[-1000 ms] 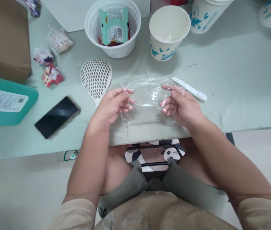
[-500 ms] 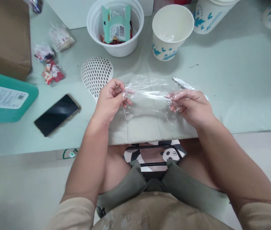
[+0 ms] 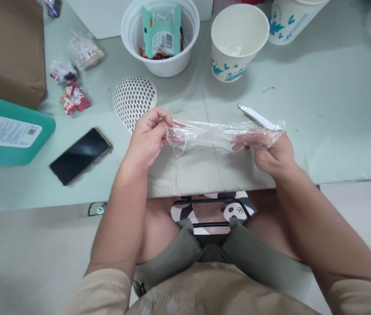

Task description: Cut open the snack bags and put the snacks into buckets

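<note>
A thin, crinkled piece of clear plastic film (image 3: 209, 131) is stretched sideways above the front of the cloth-covered table. My left hand (image 3: 150, 135) pinches its left end between thumb and fingers. At the other end, my right hand (image 3: 268, 148) holds the film, which lies over its extended fingers. A white cutter knife (image 3: 257, 116) rests on the table just behind my right hand, its rear part hidden by the hand and film. Behind my left hand lies a white perforated oval piece (image 3: 135, 99), its lower tip covered by the hand.
A phone (image 3: 80, 156), a teal container (image 3: 11, 131) and a brown box (image 3: 8, 48) are on the left, near several wrapped snacks (image 3: 75, 98). Farther back stand a white tub (image 3: 168, 68) with packets inside, a paper cup (image 3: 229, 65) and more cups (image 3: 292, 19).
The film has been pulled longer and narrower to the right. My right hand has shifted slightly right, its fingers now straighter under the film. More of the cutter knife shows.
</note>
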`<state>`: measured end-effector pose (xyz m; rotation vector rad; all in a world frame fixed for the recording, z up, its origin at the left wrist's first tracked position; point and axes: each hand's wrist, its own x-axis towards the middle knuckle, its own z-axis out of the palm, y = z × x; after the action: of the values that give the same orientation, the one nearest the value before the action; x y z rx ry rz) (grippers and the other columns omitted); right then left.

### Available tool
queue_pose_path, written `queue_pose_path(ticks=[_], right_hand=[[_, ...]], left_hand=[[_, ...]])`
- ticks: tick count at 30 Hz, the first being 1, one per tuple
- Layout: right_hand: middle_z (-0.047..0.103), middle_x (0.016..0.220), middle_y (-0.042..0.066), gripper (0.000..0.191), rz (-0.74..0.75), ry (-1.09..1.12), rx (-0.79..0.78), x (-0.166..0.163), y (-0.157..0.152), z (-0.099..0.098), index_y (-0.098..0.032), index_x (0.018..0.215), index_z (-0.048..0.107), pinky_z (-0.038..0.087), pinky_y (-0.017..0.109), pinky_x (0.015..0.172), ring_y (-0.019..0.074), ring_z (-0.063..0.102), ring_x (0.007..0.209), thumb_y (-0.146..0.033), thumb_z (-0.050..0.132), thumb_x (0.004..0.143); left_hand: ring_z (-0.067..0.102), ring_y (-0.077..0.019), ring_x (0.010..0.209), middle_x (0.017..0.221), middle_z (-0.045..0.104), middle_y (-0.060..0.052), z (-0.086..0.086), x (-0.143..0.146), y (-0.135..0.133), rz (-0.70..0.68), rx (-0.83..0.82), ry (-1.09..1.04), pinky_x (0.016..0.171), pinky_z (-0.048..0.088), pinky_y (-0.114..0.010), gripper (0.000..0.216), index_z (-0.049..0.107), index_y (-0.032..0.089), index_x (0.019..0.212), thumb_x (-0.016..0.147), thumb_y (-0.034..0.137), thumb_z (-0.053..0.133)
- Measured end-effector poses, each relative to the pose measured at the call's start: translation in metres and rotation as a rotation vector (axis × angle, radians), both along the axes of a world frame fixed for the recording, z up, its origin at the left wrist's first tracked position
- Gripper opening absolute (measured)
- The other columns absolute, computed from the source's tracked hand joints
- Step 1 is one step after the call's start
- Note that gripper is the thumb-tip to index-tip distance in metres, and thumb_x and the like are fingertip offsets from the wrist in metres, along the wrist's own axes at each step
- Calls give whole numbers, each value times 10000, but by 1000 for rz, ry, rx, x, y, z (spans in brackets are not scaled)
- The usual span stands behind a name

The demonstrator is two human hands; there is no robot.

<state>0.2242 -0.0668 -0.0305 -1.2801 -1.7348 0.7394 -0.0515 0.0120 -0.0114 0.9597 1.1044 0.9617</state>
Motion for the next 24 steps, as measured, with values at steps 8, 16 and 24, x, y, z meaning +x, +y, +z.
queue_pose_path(ticks=[8,16,24], right_hand=[[804,1190,23,405,91,-325,186,6,-2,-4,-305,1059,782,627,484,948,283,756,1145,-106,524,818],[780,1232,76,375,105,-190,324,0,1,-4,-316,1248,747,603,536,954,313,748,1132,-372,459,1014],[747,1103,44,345,-62,-248,248,-5,0,-6,-343,1033,787,617,438,875,229,728,980,-154,537,889]], left_hand=[[729,-124,703,813,754,-63,1,1,4,-6,-12,-54,660,592,-220,209,731,165,693,823,132,571],[746,-125,854,954,732,-1,-11,13,2,56,207,-4,655,575,-199,224,749,235,859,692,95,805],[755,-163,920,1403,668,18,-10,8,4,5,195,-4,557,536,-202,501,725,287,1083,667,10,697]])
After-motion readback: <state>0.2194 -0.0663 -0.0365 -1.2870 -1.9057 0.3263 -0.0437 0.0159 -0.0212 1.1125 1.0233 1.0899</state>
